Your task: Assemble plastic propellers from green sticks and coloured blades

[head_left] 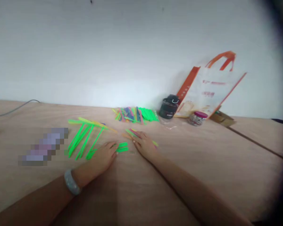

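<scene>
My left hand [103, 157] lies flat on the wooden table [155, 188], fingers stretched out over a short green stick [122, 147]. My right hand [143, 144] rests just beside it, fingers spread flat across a few coloured sticks [129, 133]. To the left of my left hand, several long green sticks [82, 141] lie in a loose fan with yellow sticks [91, 122] across their tops. A pile of mixed coloured sticks [136, 114] sits further back near the wall. The picture is blurred.
A black jar [168, 107], a small clear jar with a pink lid [197, 118] and an orange-and-white bag [209, 88] stand by the wall at the back right. A blurred patch [43, 146] lies at the left. A grey cable [14, 108] runs off at the far left.
</scene>
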`<state>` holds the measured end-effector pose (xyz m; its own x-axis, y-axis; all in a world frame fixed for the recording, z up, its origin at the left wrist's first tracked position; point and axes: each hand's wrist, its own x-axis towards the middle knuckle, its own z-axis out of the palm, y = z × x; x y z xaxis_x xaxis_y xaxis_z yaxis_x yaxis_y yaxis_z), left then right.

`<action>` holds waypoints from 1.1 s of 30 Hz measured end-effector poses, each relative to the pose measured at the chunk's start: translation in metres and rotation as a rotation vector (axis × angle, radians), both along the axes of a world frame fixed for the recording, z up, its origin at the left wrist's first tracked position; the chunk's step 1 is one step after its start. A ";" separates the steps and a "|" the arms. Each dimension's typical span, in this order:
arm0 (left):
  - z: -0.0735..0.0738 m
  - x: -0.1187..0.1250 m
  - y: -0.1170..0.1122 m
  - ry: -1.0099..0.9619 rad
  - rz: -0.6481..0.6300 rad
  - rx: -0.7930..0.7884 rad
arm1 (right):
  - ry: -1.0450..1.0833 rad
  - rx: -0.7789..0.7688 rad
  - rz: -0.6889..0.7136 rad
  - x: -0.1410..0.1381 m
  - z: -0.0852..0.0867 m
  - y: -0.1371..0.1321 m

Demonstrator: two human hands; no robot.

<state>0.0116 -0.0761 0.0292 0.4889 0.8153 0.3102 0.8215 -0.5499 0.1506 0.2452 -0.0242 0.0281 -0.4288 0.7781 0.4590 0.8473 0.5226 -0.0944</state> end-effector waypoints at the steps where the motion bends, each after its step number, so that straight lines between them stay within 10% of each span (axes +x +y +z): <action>1: 0.000 -0.001 0.003 0.009 -0.020 -0.013 | 0.010 -0.024 -0.009 0.002 -0.002 0.004; 12: 0.008 0.024 0.017 -0.068 -0.149 -0.009 | 0.020 0.025 -0.112 0.021 0.001 0.023; 23: 0.018 -0.043 0.047 0.148 0.405 0.183 | 0.073 0.088 0.051 0.002 0.004 -0.003; 33: 0.042 -0.025 0.027 -0.080 0.210 0.133 | 0.465 -0.120 0.133 -0.005 0.017 -0.015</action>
<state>-0.0136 -0.0495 0.0710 0.2828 0.8457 0.4525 0.9083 -0.3878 0.1570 0.2397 -0.0392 0.0447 -0.2990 0.7896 0.5359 0.6279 0.5857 -0.5126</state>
